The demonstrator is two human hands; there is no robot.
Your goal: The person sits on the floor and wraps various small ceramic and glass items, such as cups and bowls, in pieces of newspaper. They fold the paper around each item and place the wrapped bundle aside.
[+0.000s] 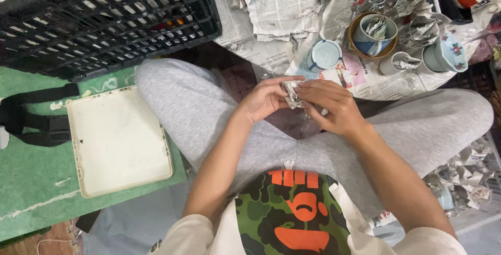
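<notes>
A small wad of crumpled newspaper (291,93) sits between both hands, held above the lap of a person sitting cross-legged in grey trousers (209,114). The left hand (267,100) has its grip closed on the wad's near side, thumb on top. The right hand (334,106) covers the far side with its fingers curled over; what the paper wraps, possibly something glass, is hidden beneath them.

Just beyond the hands, sheets of newspaper (282,15) are spread over the floor, and on them stand a pale blue cup (324,56), a brown-rimmed bowl (372,35) stuffed with paper, a white mug (395,63) and a patterned teal cup (444,52) lying on its side. More crockery at the top right edge is cut off by the frame.

To the person's left lies a cream plastic lid (119,140) on a green mat (31,182), with a black strap (31,119) beside it and a black plastic crate (104,20) further out. At the lower right, a heap of paper-wrapped items (464,177) is hard to make out.
</notes>
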